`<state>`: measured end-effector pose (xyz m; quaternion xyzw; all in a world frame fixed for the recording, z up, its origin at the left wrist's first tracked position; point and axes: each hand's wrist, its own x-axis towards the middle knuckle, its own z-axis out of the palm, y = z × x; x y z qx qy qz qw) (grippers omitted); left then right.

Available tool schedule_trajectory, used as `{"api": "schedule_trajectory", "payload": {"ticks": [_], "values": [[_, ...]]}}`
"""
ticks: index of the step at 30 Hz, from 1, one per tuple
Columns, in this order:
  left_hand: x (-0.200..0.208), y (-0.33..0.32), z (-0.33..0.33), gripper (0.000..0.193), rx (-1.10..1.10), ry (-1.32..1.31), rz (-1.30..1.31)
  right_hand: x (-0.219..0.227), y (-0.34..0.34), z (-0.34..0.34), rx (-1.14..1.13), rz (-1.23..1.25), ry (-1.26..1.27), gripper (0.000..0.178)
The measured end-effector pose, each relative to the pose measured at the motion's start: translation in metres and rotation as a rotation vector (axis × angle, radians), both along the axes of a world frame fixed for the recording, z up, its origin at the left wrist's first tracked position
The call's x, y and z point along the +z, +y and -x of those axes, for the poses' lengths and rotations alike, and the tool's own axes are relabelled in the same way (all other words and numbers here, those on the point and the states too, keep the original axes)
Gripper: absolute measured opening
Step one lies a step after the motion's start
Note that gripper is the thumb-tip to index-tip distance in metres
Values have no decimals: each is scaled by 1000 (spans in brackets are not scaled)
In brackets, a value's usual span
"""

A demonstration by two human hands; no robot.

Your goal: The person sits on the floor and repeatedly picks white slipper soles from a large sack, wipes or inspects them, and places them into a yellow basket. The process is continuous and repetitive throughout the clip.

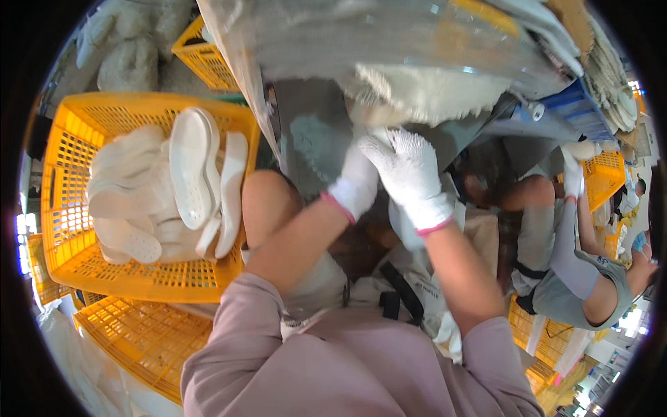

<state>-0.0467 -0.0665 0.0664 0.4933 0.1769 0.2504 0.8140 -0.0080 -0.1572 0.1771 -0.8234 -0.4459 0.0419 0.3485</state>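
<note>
My left hand and my right hand, both in white knit gloves with pink cuffs, meet at the middle of the view. Their fingers are closed around a pale, blurred piece whose kind I cannot make out; the gloves hide most of it. Just beyond the fingertips is a ragged, fluffy white edge under a plastic-covered hood. Off-white shoe soles fill a yellow basket on my left, some stacked upright and some lying flat.
Another yellow crate sits below the basket, and a smaller yellow crate stands behind it. Bulging clear bags lie at the far left. Close by on the right, a co-worker sits with a white-gloved hand raised.
</note>
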Motion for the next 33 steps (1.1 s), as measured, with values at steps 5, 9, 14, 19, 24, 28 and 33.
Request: {"api": "schedule_trajectory", "payload": {"ticks": [5, 9, 14, 19, 24, 28, 33], "values": [[3, 32, -21, 86, -288, 247, 1019, 33, -28, 29, 86, 253, 580, 67], [0, 39, -31, 84, -75, -83, 833, 34, 16, 1, 21, 68, 1047, 39], [-9, 3, -11, 83, -128, -163, 1043, 57, -30, 67, -50, 263, 223, 52], [-10, 7, -7, 82, -132, -253, 1127, 3, -84, 89, -118, 141, 80, 45], [-9, 48, -25, 64, -75, -61, 910, 2, -23, 43, -126, -21, -26, 32], [-11, 61, -19, 53, -130, -18, 856, 16, 12, 25, -95, 97, -92, 33], [6, 62, 3, 40, -28, 227, 585, 3, -3, 37, -121, -137, 117, 45]]}}
